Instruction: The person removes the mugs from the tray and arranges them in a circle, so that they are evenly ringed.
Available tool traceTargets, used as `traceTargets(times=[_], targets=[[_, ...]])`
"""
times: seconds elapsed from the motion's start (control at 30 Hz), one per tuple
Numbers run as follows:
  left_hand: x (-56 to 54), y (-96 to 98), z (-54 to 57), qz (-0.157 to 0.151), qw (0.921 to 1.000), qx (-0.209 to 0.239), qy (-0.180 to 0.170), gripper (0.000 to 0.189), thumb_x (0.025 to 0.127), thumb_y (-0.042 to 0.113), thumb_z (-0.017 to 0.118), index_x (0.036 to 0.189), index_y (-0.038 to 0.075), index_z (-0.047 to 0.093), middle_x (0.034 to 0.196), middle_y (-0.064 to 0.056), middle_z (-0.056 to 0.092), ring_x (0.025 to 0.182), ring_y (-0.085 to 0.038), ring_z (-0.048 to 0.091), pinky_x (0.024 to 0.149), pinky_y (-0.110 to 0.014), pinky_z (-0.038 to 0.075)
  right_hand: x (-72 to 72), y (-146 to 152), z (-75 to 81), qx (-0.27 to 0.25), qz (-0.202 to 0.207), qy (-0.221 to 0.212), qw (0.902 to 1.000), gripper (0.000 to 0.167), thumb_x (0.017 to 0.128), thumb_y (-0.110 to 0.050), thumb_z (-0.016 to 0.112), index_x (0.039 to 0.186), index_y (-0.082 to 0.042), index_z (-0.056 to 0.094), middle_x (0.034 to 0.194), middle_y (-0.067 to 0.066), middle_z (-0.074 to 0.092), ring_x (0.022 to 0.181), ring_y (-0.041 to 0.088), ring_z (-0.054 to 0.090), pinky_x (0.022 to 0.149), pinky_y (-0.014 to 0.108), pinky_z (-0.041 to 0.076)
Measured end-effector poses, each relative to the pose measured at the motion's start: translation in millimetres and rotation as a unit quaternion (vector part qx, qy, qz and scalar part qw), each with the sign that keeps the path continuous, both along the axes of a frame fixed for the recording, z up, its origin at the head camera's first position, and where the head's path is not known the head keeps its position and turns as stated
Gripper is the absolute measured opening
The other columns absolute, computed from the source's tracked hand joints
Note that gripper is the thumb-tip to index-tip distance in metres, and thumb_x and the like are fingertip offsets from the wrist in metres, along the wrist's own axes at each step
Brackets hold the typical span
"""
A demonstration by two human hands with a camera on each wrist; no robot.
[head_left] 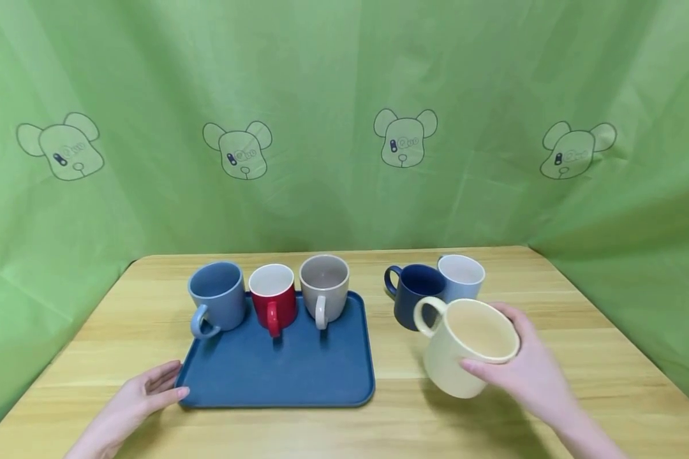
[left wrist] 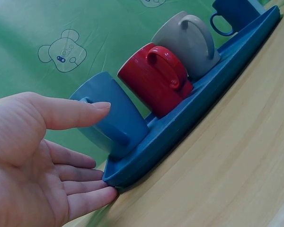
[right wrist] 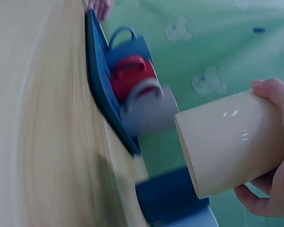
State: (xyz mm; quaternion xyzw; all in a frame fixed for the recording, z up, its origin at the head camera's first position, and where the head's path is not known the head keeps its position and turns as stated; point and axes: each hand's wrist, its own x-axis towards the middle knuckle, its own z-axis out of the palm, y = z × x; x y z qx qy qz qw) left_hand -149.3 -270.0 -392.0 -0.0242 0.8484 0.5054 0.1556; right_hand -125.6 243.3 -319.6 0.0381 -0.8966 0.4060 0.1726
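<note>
My right hand (head_left: 531, 376) grips a cream mug (head_left: 450, 366) by its rim and side, tilted above the table right of the tray, handle pointing left. In the right wrist view the same mug (right wrist: 232, 142) fills much of the right half. At the near left corner of the blue tray (head_left: 281, 376), my left hand (head_left: 129, 405) has its fingers extended, fingertips at the tray's edge. Along the tray's far side stand a blue mug (head_left: 224, 306), a red mug (head_left: 277, 306) and a grey mug (head_left: 334, 299), handles toward the near side.
Behind the cream mug, a navy mug (head_left: 406, 306) and a light blue mug (head_left: 458, 287) stand close together on the wooden table (head_left: 580, 331). A green curtain (head_left: 321, 191) with printed bear heads hangs behind and at both sides.
</note>
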Motion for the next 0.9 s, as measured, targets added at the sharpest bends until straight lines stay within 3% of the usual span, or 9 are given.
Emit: traceTargets(times=[0.33, 0.47, 0.67, 0.8, 0.9], targets=[[2.1, -2.5, -0.3, -0.005, 0.9999, -0.008, 0.006, 0.078, 0.091, 0.033, 0.059, 0.139, -0.015, 0.022, 0.143, -0.032, 0.025, 0.129, -0.044, 0.031, 0.1, -0.051, 0.036, -3.0, 57, -10.1, -0.001, -0.083, -0.028, 0.9961, 0.085, 0.073, -0.021, 0.08, 0.137, 0.002, 0.029, 0.118, 0.022, 0.047, 0.085, -0.005, 0.041, 0.065, 0.016, 0.035], [1.7, -1.2, 1.6, -0.01, 0.9998, -0.013, 0.007, 0.076, 0.092, 0.032, 0.058, 0.138, -0.016, 0.022, 0.143, -0.032, 0.025, 0.129, -0.044, 0.031, 0.099, -0.05, 0.037, -8.4, 75, -14.5, 0.002, -0.126, -0.039, 0.9913, 0.087, 0.075, -0.027, 0.078, 0.138, 0.003, 0.027, 0.119, 0.024, 0.045, 0.087, 0.006, 0.043, 0.067, 0.022, 0.033], [-0.7, -0.5, 3.6, -0.011, 0.9997, -0.024, 0.002, 0.075, 0.093, 0.031, 0.057, 0.137, -0.018, 0.021, 0.142, -0.034, 0.024, 0.128, -0.046, 0.03, 0.099, -0.051, 0.037, -24.2, 91, -23.0, -0.001, -0.171, -0.068, 0.9829, 0.095, 0.077, -0.038, 0.075, 0.142, 0.005, 0.02, 0.125, 0.031, 0.04, 0.103, 0.04, 0.042, 0.072, 0.035, 0.033], [-0.6, -0.2, 3.0, -0.014, 0.9996, -0.021, 0.007, 0.075, 0.092, 0.03, 0.058, 0.137, -0.018, 0.022, 0.142, -0.034, 0.025, 0.128, -0.046, 0.031, 0.098, -0.05, 0.038, -35.0, 96, -27.2, -0.006, -0.183, -0.086, 0.9794, 0.098, 0.077, -0.042, 0.073, 0.141, 0.007, 0.018, 0.124, 0.034, 0.039, 0.105, 0.046, 0.041, 0.073, 0.044, 0.037], [0.3, 0.3, 1.4, -0.017, 0.9997, -0.014, 0.012, 0.073, 0.092, 0.028, 0.058, 0.137, -0.018, 0.023, 0.142, -0.034, 0.025, 0.127, -0.046, 0.032, 0.098, -0.049, 0.039, -41.8, 99, -33.2, -0.01, -0.19, -0.09, 0.9776, 0.1, 0.075, -0.046, 0.073, 0.141, 0.006, 0.019, 0.124, 0.033, 0.04, 0.104, 0.045, 0.042, 0.071, 0.044, 0.038]])
